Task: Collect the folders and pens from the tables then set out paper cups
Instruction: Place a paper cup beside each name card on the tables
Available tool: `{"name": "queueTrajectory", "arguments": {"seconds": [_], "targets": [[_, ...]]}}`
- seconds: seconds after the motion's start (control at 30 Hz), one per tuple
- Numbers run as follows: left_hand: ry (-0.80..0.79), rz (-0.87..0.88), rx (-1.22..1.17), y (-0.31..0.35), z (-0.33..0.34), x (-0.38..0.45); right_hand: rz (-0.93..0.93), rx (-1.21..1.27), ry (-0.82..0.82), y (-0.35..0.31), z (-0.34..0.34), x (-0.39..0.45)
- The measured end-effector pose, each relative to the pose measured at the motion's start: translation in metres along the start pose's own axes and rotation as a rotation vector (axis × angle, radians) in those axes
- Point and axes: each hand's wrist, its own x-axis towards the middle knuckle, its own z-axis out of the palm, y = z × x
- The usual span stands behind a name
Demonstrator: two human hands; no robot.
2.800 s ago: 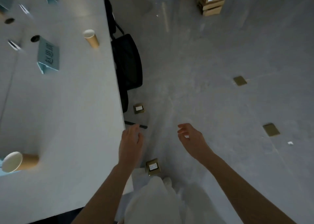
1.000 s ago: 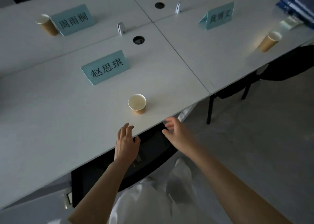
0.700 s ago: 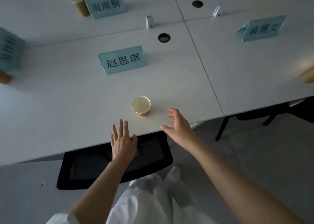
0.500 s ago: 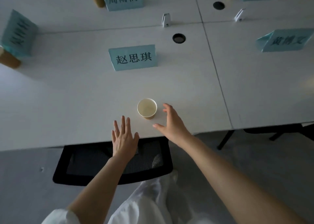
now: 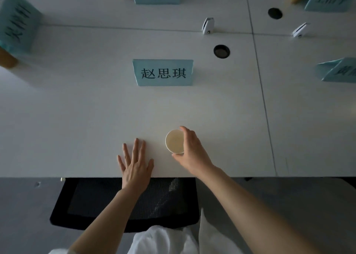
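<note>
- A blue name card at far left is cut by the frame edge, its lettering blurred.
- Beneath it, a brown cup shows only partly.
- The right hand hides the near paper cup's right wall.

Meeting room: joined white tables, name cards, mesh chair.

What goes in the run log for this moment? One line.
right hand: fingers curled around paper cup | left hand: open, flat near table edge | cup upright before name card
</note>
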Motion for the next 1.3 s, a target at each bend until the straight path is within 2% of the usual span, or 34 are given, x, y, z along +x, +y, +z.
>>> {"name": "queueTrajectory", "arguments": {"seconds": [0.3,0.43,0.53,0.7,0.8,1.07,1.3], "targets": [[0.113,0.137,-0.035,0.061,-0.017,0.093,0.173,0.104,0.253,0.029,-0.079,0.089],[0.172,0.117,-0.036,0.074,-0.008,0.116,0.305,0.149,0.304,0.044,-0.11,0.134],[0.205,0.102,0.038,0.073,0.002,0.116,0.305,0.134,0.335,0.049,-0.116,0.163],[0.232,0.093,0.07,0.074,0.005,0.118,0.175,0.038,0.343,0.052,-0.109,0.196],[0.247,0.093,0.083,0.074,0.006,0.118,0.161,0.045,0.383,0.053,-0.106,0.207],[0.264,0.087,0.078,0.075,0.006,0.119,0.187,0.186,0.45,0.054,-0.102,0.198],[0.259,0.083,0.055,0.072,0.005,0.117,0.23,0.192,0.321,0.087,-0.067,0.112]]}}
